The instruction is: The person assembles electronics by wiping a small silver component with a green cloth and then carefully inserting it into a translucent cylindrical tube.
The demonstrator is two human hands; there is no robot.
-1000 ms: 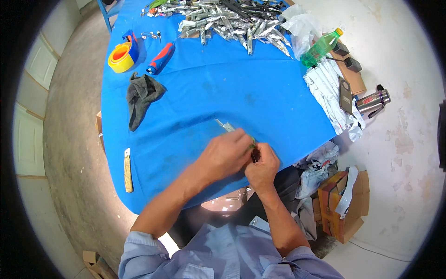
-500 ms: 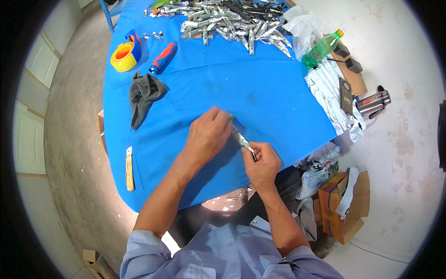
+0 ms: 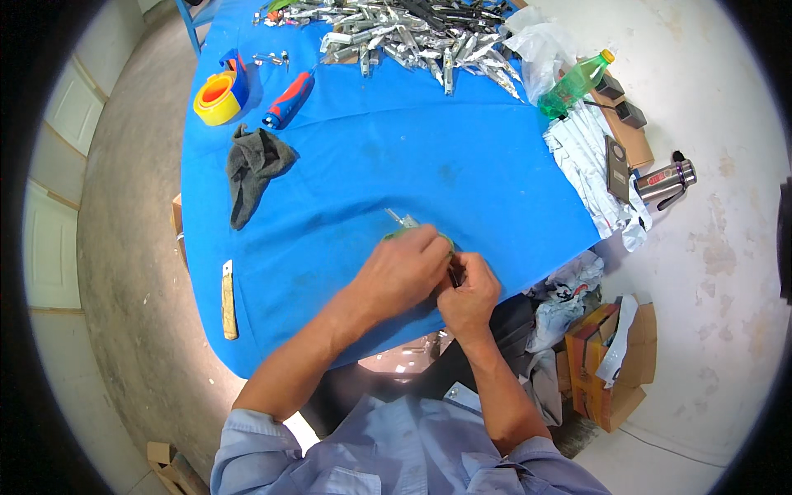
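Over the near part of the blue-covered table, my right hand (image 3: pixel 469 295) grips the dark end of a slim silver-and-black metal piece (image 3: pixel 406 220). My left hand (image 3: pixel 408 268) is closed around the middle of that piece, right against my right hand. A bit of green material, perhaps a cloth or pad (image 3: pixel 446 240), shows at the edges of my left fingers. Most of the piece is hidden by the hands; only its narrow silver tip sticks out beyond the left knuckles.
Many silver and black metal pieces (image 3: pixel 412 37) are heaped at the far edge. To the left lie a grey cloth (image 3: pixel 256 169), a red-and-blue tool (image 3: pixel 289 101), a yellow roll (image 3: pixel 218 97) and a yellowish-handled knife (image 3: pixel 228 301). A green bottle (image 3: pixel 575 84) and steel flask (image 3: pixel 667 182) are at right.
My left hand has slid along the metal piece toward me and to the right, up to my right hand. The tip now shows beyond it. My right hand has barely moved.
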